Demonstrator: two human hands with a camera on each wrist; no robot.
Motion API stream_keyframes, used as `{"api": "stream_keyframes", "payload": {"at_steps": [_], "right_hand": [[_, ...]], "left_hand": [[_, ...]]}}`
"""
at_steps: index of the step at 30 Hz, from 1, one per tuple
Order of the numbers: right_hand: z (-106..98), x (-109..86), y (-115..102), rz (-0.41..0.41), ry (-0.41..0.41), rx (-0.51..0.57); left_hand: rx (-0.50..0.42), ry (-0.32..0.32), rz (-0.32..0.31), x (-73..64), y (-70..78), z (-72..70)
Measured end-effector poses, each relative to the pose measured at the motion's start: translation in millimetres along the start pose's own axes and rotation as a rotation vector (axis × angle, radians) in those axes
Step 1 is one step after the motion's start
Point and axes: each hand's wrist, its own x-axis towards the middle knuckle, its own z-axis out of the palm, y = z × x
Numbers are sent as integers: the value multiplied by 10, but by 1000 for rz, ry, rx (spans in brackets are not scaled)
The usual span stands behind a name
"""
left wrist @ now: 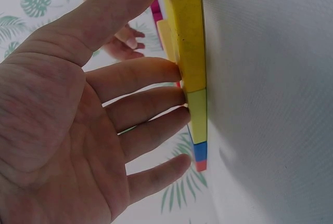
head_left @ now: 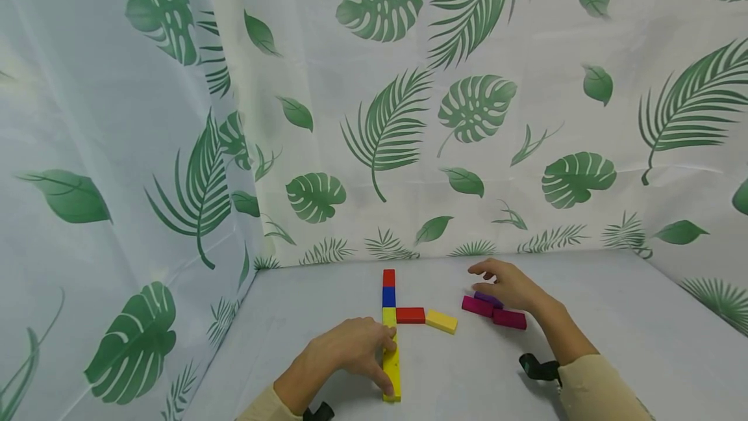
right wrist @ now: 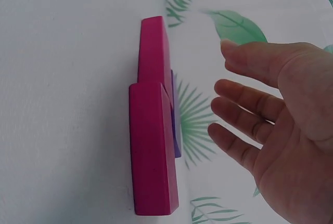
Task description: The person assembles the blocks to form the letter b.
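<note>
The left hand (head_left: 352,347) touches the long yellow block (head_left: 392,374) with extended fingertips, thumb and fingers spread apart. A light yellow block (head_left: 389,313), blue block (head_left: 388,297) and far red block (head_left: 389,277) continue this line away from the person. To the right, a crosswise red block (head_left: 410,316) precedes an angled yellow block (head_left: 441,321). Farther right lie two magenta blocks (head_left: 510,319), with a purple block (head_left: 491,299) behind. The right hand (head_left: 514,286) hovers near these blocks, thumb and fingers apart.
</note>
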Motion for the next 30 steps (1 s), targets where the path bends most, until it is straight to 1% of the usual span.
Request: {"api": "stream_keyframes", "payload": {"at_steps": [6, 12, 21, 25, 30], "right_hand": [[12, -7, 47, 8, -9, -17], [25, -19, 69, 38, -26, -27], [51, -41, 97, 39, -47, -35], [64, -40, 126, 26, -48, -41], [84, -35, 157, 39, -56, -48]], "left_hand": [[1, -4, -2, 8, -3, -3], [1, -5, 1, 9, -4, -1], [1, -10, -2, 9, -8, -4], [-3, -9, -3, 0, -7, -10], [-11, -3, -2, -8, -2, -12]]}}
